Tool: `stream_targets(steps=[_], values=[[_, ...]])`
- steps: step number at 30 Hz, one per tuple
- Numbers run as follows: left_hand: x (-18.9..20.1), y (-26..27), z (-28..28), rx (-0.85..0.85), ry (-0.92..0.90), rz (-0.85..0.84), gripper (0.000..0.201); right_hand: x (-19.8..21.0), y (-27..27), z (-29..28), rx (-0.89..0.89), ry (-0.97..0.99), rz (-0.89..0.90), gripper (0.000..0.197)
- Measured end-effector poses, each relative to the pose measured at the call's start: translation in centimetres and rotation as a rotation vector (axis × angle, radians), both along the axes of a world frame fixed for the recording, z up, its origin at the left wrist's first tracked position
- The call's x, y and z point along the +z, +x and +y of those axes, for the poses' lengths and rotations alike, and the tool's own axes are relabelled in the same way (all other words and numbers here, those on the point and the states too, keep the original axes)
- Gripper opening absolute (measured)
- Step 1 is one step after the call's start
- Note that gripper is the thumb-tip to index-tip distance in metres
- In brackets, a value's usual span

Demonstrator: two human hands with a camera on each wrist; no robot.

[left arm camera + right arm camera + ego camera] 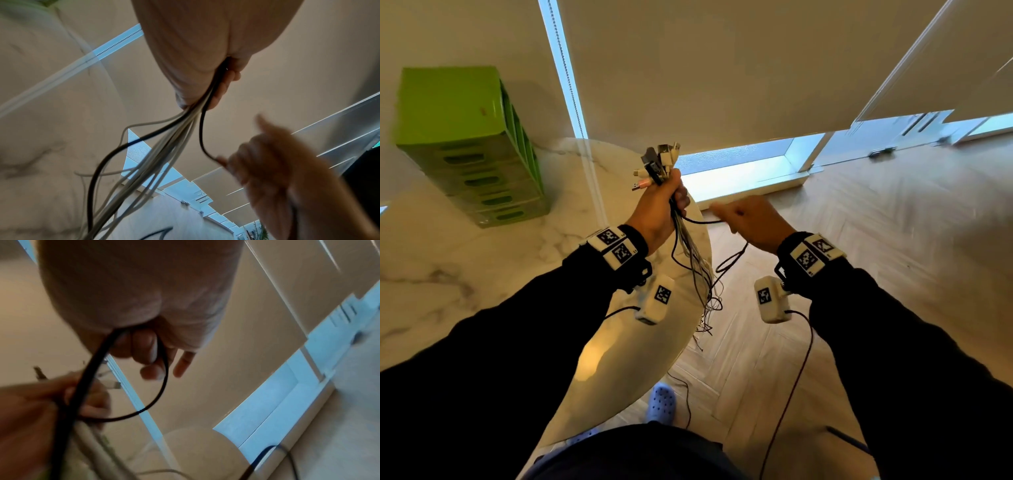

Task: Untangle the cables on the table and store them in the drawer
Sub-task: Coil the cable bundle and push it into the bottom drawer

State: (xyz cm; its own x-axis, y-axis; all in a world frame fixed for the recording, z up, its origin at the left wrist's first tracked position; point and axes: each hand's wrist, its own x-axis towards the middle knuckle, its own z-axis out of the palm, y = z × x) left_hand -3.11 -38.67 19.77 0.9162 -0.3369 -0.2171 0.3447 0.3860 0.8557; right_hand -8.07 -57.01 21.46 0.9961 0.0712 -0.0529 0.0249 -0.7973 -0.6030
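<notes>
1. Above the table (482, 274) edge: the left hand (659, 212) is gripping a bundle (690, 250) of grey, white and black cables in a closed fist, the plugs (659, 161) fanning out above the thumb and the tails hanging down past the rim toward the floor.
2. Just right of it: the right hand (751, 222), blurred in the head view, is curling its fingers (148, 350) round a single black cable (702, 221); this strand is running from the left fist across to the right hand, then looping down below it.
3. At the far left of the table: the green drawers (472, 147) are standing well apart from both hands; every drawer front that shows is appearing closed.
4. Step in hand, by judgement: the untangling stage, with one black cable being drawn out sideways from the bundle; nothing is yet being stored.
5. State of the tails: the lower ends are crossing one another near the table rim; whether the black cable is running free there cannot be told.
6. Next move, by judgement: it is calling for a steady sideways pull with the right hand while the left is holding the rest firm, following the strand down to its end, coiling it, then opening a drawer.
7. Risk: a hard tug is liable to tighten any knot among the hanging tails.
</notes>
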Motion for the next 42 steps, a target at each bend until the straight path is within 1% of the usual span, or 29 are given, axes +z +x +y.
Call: stream_targets(steps=[2,3,4,5,7,9,11,12,14,15,16,17,18,19,20,23,25,27,30,32,33,35,36,37,38,39,40,41,42], values=[[0.1,-0.1,-0.5,-0.027,-0.007,-0.014,0.032,-1.5,-1.0,-1.9,0.172,-0.332,0.219,0.048],[0.1,-0.2,-0.7,-0.046,-0.002,-0.030,0.032,-2.3,-1.5,-2.7,0.212,-0.421,0.324,0.044],[0.2,-0.4,-1.0,-0.072,0.009,-0.054,0.032,-2.9,-2.0,-3.5,0.213,-0.455,0.371,0.041],[0.2,-0.6,-1.3,-0.104,0.023,-0.085,0.032,-3.4,-2.4,-4.0,0.179,-0.447,0.355,0.040],[0.4,-1.1,-1.7,-0.162,0.061,-0.135,0.034,-3.7,-2.7,-4.4,0.073,-0.346,0.199,0.039],[0.5,-1.5,-2.0,-0.200,0.090,-0.151,0.036,-3.3,-2.4,-3.8,-0.017,-0.173,0.050,0.040],[0.6,-1.8,-2.4,-0.221,0.114,-0.163,0.037,-2.9,-1.9,-2.8,-0.015,-0.066,-0.020,0.052],[0.7,-2.0,-2.5,-0.232,0.129,-0.177,0.037,-2.7,-1.6,-2.1,0.019,-0.050,-0.017,0.065],[0.9,-2.3,-2.4,-0.258,0.207,-0.247,0.039,-2.2,-1.1,-0.1,0.070,-0.012,0.090,0.093],[1.1,-2.4,-2.2,-0.274,0.279,-0.304,0.041,-1.9,-1.1,1.1,0.083,0.017,0.172,0.098],[1.4,-2.6,-2.0,-0.290,0.363,-0.362,0.043,-1.6,-1.2,2.3,0.095,0.067,0.262,0.092],[1.5,-2.7,-1.7,-0.305,0.438,-0.412,0.045,-1.5,-1.3,3.3,0.095,0.133,0.357,0.078],[1.7,-2.8,-1.4,-0.323,0.489,-0.452,0.046,-1.6,-1.3,4.1,0.105,0.217,0.423,0.057],[1.8,-2.7,-1.0,-0.333,0.521,-0.484,0.046,-1.8,-1.4,5.0,0.113,0.302,0.439,0.038],[2.0,-2.7,-0.6,-0.334,0.551,-0.506,0.047,-1.8,-1.5,5.5,0.116,0.386,0.443,0.026],[2.6,-2.2,0.7,-0.250,0.616,-0.504,0.055,-1.3,-1.5,6.4,0.134,0.564,0.497,0.019],[3.2,-1.8,1.1,-0.187,0.561,-0.492,0.061,-0.6,-1.2,6.4,0.113,0.612,0.481,0.028],[4.1,-1.7,1.1,-0.151,0.508,-0.484,0.064,0.2,-0.7,6.6,-0.005,0.600,0.416,0.031],[4.6,-1.7,1.0,-0.150,0.433,-0.524,0.063,2.1,-0.8,6.6,-0.154,0.634,0.327,0.026],[4.0,-1.9,1.4,-0.240,0.362,-0.594,0.068,4.1,-1.4,6.5,-0.150,0.731,0.298,0.025],[3.2,-2.1,1.6,-0.321,0.322,-0.630,0.075,5.0,-1.8,6.3,-0.129,0.772,0.284,0.025],[1.7,-3.1,1.4,-0.543,0.290,-0.612,0.083,6.4,-2.7,5.8,-0.086,0.782,0.273,0.025],[1.1,-3.7,1.1,-0.637,0.367,-0.608,0.080,6.9,-3.2,5.7,-0.065,0.760,0.282,0.028],[0.4,-4.1,0.5,-0.706,0.478,-0.628,0.070,7.3,-3.7,5.5,-0.048,0.734,0.295,0.032],[-0.3,-4.2,-0.1,-0.761,0.558,-0.653,0.054,7.5,-4.3,5.3,-0.040,0.704,0.308,0.035],[-0.7,-4.1,-0.8,-0.794,0.586,-0.687,0.033,7.6,-4.9,5.2,-0.050,0.665,0.313,0.035],[-0.7,-4.1,-1.3,-0.798,0.597,-0.737,0.019,7.7,-5.4,5.1,-0.080,0.621,0.303,0.032],[-0.7,-3.8,-1.8,-0.769,0.611,-0.779,0.015,7.6,-5.8,5.0,-0.127,0.578,0.279,0.030],[-0.7,-3.6,-2.3,-0.716,0.630,-0.799,0.017,7.5,-6.2,4.9,-0.178,0.542,0.243,0.029]])
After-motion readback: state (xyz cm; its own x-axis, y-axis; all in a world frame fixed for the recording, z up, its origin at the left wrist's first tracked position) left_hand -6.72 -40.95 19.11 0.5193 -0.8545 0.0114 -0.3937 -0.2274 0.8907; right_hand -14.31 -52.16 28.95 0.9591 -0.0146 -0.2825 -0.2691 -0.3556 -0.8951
